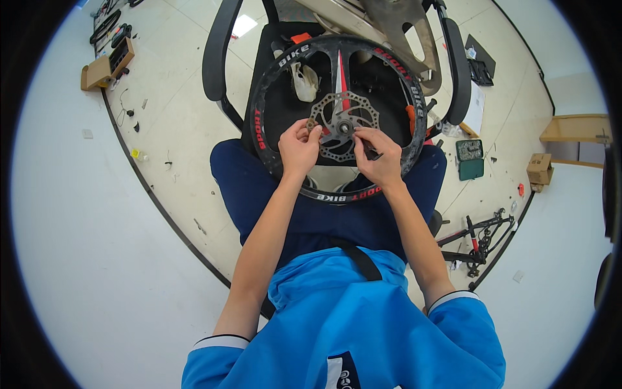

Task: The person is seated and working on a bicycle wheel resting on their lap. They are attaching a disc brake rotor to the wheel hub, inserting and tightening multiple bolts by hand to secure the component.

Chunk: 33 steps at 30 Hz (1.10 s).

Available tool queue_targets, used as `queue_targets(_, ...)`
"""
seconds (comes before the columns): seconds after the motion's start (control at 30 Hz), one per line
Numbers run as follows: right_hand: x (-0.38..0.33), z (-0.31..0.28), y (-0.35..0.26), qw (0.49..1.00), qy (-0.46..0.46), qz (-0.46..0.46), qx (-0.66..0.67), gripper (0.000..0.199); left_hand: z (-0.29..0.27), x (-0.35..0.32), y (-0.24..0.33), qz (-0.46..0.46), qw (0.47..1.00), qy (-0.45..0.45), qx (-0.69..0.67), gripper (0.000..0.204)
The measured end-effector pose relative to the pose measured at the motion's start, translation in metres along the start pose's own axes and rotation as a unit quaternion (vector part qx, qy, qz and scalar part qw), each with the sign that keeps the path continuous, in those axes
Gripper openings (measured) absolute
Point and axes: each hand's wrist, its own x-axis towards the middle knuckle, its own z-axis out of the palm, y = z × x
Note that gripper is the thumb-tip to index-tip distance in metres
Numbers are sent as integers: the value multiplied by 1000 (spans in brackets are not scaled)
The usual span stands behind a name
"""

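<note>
A big black wheel (258, 123) lies flat in the upper middle of the frame, over a black chair (220, 55) and the person's dark blue knees (233, 178). A round silver disc (335, 120) full of holes sits in the middle of the wheel, around the hub (345, 127).

The left hand (300, 150) pinches a small brown thing (311, 124) at the left edge of the disc. The right hand (381, 157) is curled, with its fingertips at the hub. I cannot tell if they pinch anything there. A small dark thing (372, 154) shows by its bent fingers.

A crumpled whitish bag (304, 82) shows inside the wheel, above the left hand. A dull grey bike frame (408, 39) is at the top. On the floor, an open green case (470, 170) is at the right, and a black bike frame (476, 246) is at the lower right.
</note>
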Motion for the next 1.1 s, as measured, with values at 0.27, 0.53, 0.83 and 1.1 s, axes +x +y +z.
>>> queue_targets(0.27, -8, -2, 9, 994, -22, 100, 27, 14, 1, -1, 3, -10, 1000, 3, 6, 18)
queue_targets(0.53, -3, 1, 5, 999, 27, -15, -16, 16, -1, -2, 6, -31, 999, -6, 6, 17)
queue_targets(0.83, 1, 10, 2, 994, 39, 96, 26, 18, 0, -3, 7, -31, 999, -7, -8, 16)
queue_targets(1.1, -6, 14, 4, 992, 57, 91, 74, 12, 1, 0, -1, -7, 1000, -3, -13, 17)
